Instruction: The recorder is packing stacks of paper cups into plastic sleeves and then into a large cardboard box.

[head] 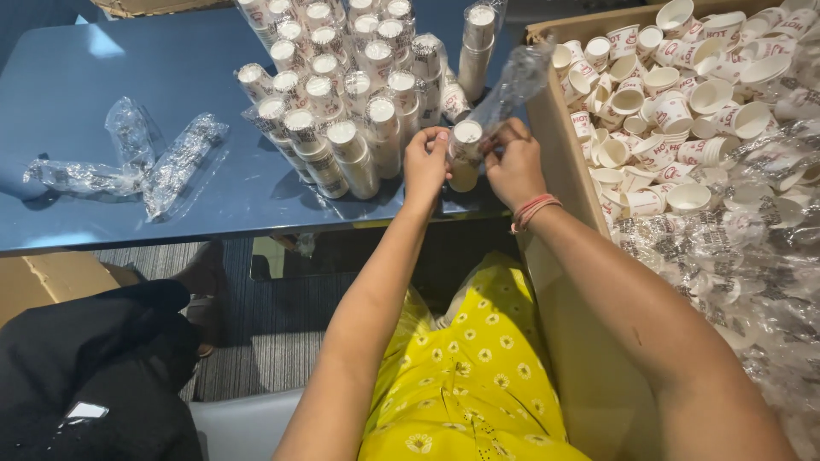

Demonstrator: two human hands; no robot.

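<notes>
Both hands met over the near edge of the blue table (77, 77). Her left hand (424, 164) pinched one side of a short stack of paper cups (465, 154), fingers closed on it, while the right hand (515, 166) gripped the other side and held the clear plastic sleeve (517, 81) that trailed up and away from the stack's top. A pink thread band (534, 210) circled the right wrist.

Just left of the held stack stood a crowd of wrapped cup stacks (342, 94), upright and packed close together. Farther left on the table lay a few empty, crumpled plastic wrappers (137, 162). To the right, touching the table's end, sat an open cardboard box (564, 162) full of loose white cups (675, 85), with a heap of clear printed wrappers (735, 256) filling its near part.
</notes>
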